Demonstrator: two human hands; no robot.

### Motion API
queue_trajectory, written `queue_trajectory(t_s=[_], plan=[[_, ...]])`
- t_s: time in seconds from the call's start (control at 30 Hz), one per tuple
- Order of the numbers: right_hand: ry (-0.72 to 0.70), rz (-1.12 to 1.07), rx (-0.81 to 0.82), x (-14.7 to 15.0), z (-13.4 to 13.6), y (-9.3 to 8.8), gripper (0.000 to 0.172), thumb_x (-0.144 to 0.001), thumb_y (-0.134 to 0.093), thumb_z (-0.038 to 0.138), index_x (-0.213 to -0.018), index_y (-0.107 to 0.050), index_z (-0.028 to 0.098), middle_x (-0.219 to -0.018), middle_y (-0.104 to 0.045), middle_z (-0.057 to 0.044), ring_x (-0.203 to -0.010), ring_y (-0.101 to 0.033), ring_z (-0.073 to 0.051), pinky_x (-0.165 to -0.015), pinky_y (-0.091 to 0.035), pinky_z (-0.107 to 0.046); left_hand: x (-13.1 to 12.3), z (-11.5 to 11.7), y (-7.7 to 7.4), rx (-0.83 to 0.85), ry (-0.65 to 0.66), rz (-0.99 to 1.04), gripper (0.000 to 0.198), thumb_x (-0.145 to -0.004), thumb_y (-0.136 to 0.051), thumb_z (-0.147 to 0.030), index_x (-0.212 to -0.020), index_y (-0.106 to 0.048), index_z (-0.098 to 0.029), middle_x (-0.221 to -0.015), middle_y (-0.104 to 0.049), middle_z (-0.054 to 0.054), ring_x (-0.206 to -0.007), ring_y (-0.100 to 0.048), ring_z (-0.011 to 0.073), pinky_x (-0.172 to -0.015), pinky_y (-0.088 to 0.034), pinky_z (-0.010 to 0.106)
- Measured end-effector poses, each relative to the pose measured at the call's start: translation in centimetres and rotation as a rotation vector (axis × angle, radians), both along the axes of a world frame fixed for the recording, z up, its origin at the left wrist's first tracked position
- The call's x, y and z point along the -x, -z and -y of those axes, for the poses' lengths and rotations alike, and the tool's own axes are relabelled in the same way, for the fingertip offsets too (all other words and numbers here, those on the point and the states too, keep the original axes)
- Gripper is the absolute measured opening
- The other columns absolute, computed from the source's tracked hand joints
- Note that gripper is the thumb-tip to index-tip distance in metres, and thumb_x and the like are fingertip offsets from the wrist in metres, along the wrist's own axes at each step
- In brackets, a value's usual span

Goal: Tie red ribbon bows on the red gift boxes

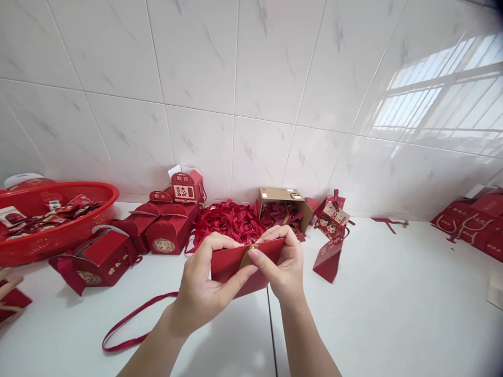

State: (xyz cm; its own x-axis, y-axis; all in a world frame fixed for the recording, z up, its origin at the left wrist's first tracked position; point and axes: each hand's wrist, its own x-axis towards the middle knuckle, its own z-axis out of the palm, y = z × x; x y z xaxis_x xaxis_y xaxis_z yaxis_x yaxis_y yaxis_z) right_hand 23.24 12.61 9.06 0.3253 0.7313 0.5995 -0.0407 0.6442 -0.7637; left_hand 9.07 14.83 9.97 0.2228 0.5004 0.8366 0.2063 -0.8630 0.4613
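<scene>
- Table (385,314): white, with a dark seam running below the hands.
- Basket (112,195): red plastic, at far left, holding small wrapped packets.
- Gift boxes (168,233): red, grouped between basket and ribbon heap (231,225).
- Cardboard box (281,194): on its side, just right of the heap.
- Red packet (255,283): held above the table, long axis running left to right, right end slightly higher; it lies directly between the palms, neither hand nearer.
- Left hand (208,277) and right hand (288,262): each grasping one end, fingers behind, thumbs in front.
- Ribbon loop (124,345): passes behind the left wrist; any join to the packet is hidden.
- Gold tab (245,260): mid-packet, where both thumb tips converge.
</scene>
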Motion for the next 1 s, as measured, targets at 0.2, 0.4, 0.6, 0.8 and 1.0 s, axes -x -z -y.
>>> queue_trajectory(t_s=[0.2, 0.4, 0.6, 0.8, 1.0], plan=[[0.023, 0.024, 0.006, 0.0, 0.1, 0.0, 0.026, -0.069, -0.075, 0.023, -0.079, -0.051, 0.023, -0.074, -0.059, 0.003, -0.068, -0.056, -0.013, -0.065, -0.046, -0.029, -0.2, 0.0, 0.1, 0.026, -0.016, 0.005, 0.034, -0.072, -0.075, -0.018, -0.095, -0.051, -0.022, -0.084, -0.063, 0.001, -0.077, -0.065, 0.0162, -0.068, -0.055, 0.027], [0.045, 0.048, -0.006, 0.0, 0.1, -0.1, 0.027, -0.069, -0.075, 0.025, -0.078, -0.05, 0.023, -0.073, -0.059, 0.003, -0.067, -0.057, -0.013, -0.065, -0.047, -0.029, -0.3, -0.1, 0.1, 0.015, -0.021, 0.005, 0.03, -0.074, -0.072, -0.015, -0.093, -0.049, -0.022, -0.084, -0.062, 0.001, -0.078, -0.065, 0.0162, -0.069, -0.055, 0.027], [0.091, 0.138, -0.057, -0.1, 0.1, -0.1, 0.025, -0.069, -0.073, 0.02, -0.079, -0.049, 0.024, -0.072, -0.059, 0.003, -0.066, -0.057, -0.014, -0.062, -0.047, -0.028, 0.8, -0.4, -0.5, -0.003, -0.024, -0.125, 0.021, -0.078, -0.066, -0.015, -0.094, -0.054, -0.023, -0.084, -0.065, 0.001, -0.078, -0.065, 0.0168, -0.069, -0.054, 0.027], [0.155, 0.285, -0.102, -0.9, 0.1, -0.1, 0.025, -0.068, -0.071, 0.015, -0.08, -0.05, 0.024, -0.072, -0.059, 0.003, -0.066, -0.056, -0.014, -0.061, -0.046, -0.028, 3.3, -1.0, -1.3, 0.111, -0.179, -0.294, 0.024, -0.074, -0.071, -0.035, -0.092, -0.059, -0.024, -0.082, -0.067, 0.001, -0.069, -0.065, 0.0185, -0.053, -0.051, 0.024], [0.231, 0.29, -0.073, -2.8, 0.4, -0.3, 0.024, -0.069, -0.071, 0.015, -0.079, -0.05, 0.024, -0.074, -0.057, 0.003, -0.068, -0.055, -0.014, -0.061, -0.044, -0.027, 6.2, -1.8, -2.3, 0.183, -0.07, -0.41, 0.009, -0.079, -0.067, -0.033, -0.074, -0.069, -0.026, -0.064, -0.066, -0.002, -0.053, -0.061, 0.0137, -0.046, -0.046, 0.02]])
